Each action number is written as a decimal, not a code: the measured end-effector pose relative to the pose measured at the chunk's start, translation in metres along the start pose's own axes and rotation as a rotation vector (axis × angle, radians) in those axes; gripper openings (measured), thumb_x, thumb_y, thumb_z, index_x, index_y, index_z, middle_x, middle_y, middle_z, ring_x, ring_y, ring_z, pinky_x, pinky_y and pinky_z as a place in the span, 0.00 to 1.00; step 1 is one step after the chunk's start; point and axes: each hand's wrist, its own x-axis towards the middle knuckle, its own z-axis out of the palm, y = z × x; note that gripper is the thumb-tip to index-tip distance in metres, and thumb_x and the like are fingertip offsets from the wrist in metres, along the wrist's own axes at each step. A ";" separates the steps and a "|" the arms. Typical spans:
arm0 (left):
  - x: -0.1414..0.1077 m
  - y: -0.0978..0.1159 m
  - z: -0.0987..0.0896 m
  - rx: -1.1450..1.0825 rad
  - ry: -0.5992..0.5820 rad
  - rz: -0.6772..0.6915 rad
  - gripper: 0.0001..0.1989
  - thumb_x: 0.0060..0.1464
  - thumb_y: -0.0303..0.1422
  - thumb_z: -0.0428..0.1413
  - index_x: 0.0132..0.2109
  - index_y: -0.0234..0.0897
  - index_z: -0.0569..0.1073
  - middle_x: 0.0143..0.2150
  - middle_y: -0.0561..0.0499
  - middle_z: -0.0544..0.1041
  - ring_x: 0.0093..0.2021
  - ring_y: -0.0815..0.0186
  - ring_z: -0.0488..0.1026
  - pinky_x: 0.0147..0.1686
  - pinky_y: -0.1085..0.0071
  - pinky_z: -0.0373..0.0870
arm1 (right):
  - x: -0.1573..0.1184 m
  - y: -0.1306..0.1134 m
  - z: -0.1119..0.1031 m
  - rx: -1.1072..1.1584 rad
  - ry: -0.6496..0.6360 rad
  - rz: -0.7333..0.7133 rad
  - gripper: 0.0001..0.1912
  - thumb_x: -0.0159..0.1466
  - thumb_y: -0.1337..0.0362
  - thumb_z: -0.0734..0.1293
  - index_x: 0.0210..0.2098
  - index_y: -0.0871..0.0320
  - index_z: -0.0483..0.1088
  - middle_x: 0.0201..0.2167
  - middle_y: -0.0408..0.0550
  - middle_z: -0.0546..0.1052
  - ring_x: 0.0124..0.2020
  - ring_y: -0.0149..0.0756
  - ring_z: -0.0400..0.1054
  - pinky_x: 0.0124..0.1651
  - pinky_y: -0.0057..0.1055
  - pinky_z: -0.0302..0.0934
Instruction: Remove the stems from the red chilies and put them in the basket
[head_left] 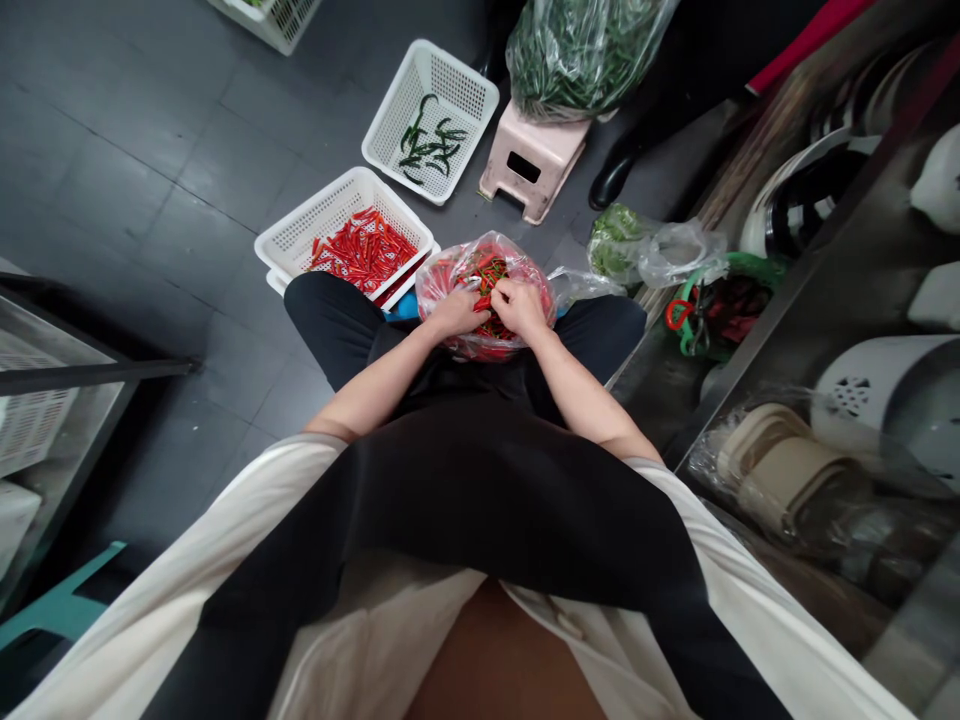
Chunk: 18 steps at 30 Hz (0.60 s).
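A clear plastic bag (437,275) full of red chili peppers with green stems (491,268) rests between my knees. Both hands are inside its open mouth. My left hand (457,313) is closed at the left, its fingertips around a red chili pepper (482,302). Close beside it, my right hand (520,306) has thumb and fingers pinched together at the same chili. Just beyond my left knee, a white perforated basket (281,240) holds loose red chili peppers (364,250). Behind that one, another white basket (480,100) contains several green chili peppers (431,148).
A pink stool (536,150) carries a large bag of green chili peppers (585,60), near a person's dark boot (619,170). To the right are a bag of greens (615,245), a green basket with red-handled scissors (680,315) and crowded shelves. A metal rack (97,375) stands left.
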 end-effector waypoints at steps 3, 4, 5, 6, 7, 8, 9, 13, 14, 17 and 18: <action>0.002 -0.006 0.001 -0.285 -0.041 -0.091 0.05 0.50 0.32 0.60 0.29 0.36 0.73 0.22 0.54 0.69 0.26 0.69 0.68 0.31 0.74 0.66 | 0.000 0.006 -0.004 0.058 0.111 0.109 0.10 0.62 0.62 0.63 0.24 0.55 0.61 0.25 0.45 0.71 0.32 0.35 0.67 0.34 0.28 0.59; 0.002 -0.007 0.001 -0.410 -0.062 -0.134 0.06 0.51 0.33 0.59 0.30 0.35 0.73 0.20 0.55 0.67 0.22 0.71 0.65 0.27 0.75 0.63 | -0.002 0.007 -0.005 0.141 0.109 0.191 0.09 0.62 0.61 0.63 0.26 0.55 0.62 0.25 0.44 0.71 0.29 0.33 0.67 0.31 0.27 0.59; 0.002 -0.009 0.001 -0.537 -0.085 -0.173 0.08 0.53 0.35 0.59 0.30 0.35 0.73 0.18 0.56 0.65 0.19 0.73 0.62 0.23 0.77 0.60 | -0.004 0.007 -0.005 0.243 0.067 0.274 0.09 0.63 0.59 0.64 0.29 0.55 0.63 0.25 0.43 0.72 0.26 0.31 0.66 0.28 0.26 0.58; 0.001 -0.010 0.000 -0.659 -0.110 -0.201 0.09 0.54 0.36 0.59 0.31 0.34 0.72 0.17 0.57 0.63 0.17 0.75 0.58 0.19 0.78 0.55 | -0.007 0.006 -0.005 0.348 -0.015 0.346 0.10 0.63 0.57 0.64 0.30 0.55 0.63 0.25 0.43 0.73 0.22 0.29 0.65 0.24 0.25 0.56; 0.001 -0.010 -0.001 -0.769 -0.132 -0.218 0.10 0.54 0.37 0.59 0.32 0.34 0.72 0.16 0.58 0.62 0.16 0.76 0.56 0.17 0.79 0.51 | -0.011 0.004 -0.004 0.442 -0.119 0.397 0.11 0.63 0.55 0.65 0.31 0.55 0.64 0.26 0.43 0.74 0.20 0.27 0.64 0.22 0.23 0.54; 0.000 -0.010 -0.003 -0.865 -0.152 -0.225 0.10 0.54 0.37 0.59 0.33 0.34 0.72 0.16 0.59 0.61 0.15 0.77 0.56 0.16 0.80 0.49 | -0.014 0.001 -0.003 0.511 -0.224 0.423 0.13 0.63 0.53 0.66 0.31 0.56 0.64 0.27 0.44 0.75 0.19 0.26 0.64 0.20 0.22 0.51; 0.000 -0.009 -0.004 -0.946 -0.171 -0.227 0.10 0.54 0.36 0.60 0.34 0.34 0.72 0.17 0.59 0.62 0.15 0.78 0.56 0.15 0.81 0.48 | -0.018 -0.003 0.000 0.551 -0.304 0.427 0.14 0.62 0.53 0.67 0.31 0.57 0.65 0.27 0.45 0.76 0.18 0.25 0.64 0.18 0.22 0.50; 0.000 -0.006 -0.006 -1.136 -0.215 -0.272 0.08 0.55 0.35 0.60 0.36 0.33 0.72 0.17 0.58 0.63 0.15 0.79 0.59 0.16 0.83 0.53 | -0.026 -0.016 0.011 0.510 -0.244 0.323 0.13 0.61 0.58 0.69 0.26 0.57 0.64 0.21 0.40 0.73 0.17 0.23 0.62 0.19 0.19 0.50; 0.000 -0.006 -0.006 -1.169 -0.220 -0.286 0.08 0.56 0.35 0.59 0.36 0.33 0.72 0.17 0.58 0.63 0.15 0.79 0.59 0.16 0.83 0.53 | -0.026 -0.019 0.014 0.487 -0.185 0.288 0.12 0.61 0.60 0.69 0.26 0.57 0.63 0.19 0.38 0.71 0.18 0.23 0.61 0.20 0.19 0.51; 0.001 -0.008 -0.007 -1.229 -0.242 -0.273 0.09 0.57 0.36 0.58 0.37 0.33 0.72 0.17 0.59 0.61 0.15 0.79 0.58 0.16 0.84 0.52 | -0.024 -0.023 0.015 0.497 -0.124 0.254 0.12 0.61 0.61 0.69 0.27 0.56 0.63 0.19 0.36 0.70 0.18 0.22 0.60 0.21 0.18 0.51; 0.001 -0.008 -0.007 -1.220 -0.247 -0.251 0.09 0.57 0.36 0.59 0.37 0.33 0.72 0.17 0.60 0.60 0.15 0.79 0.58 0.16 0.83 0.52 | -0.024 -0.024 0.015 0.540 -0.145 0.273 0.12 0.61 0.59 0.69 0.27 0.56 0.62 0.20 0.36 0.70 0.17 0.22 0.58 0.20 0.18 0.50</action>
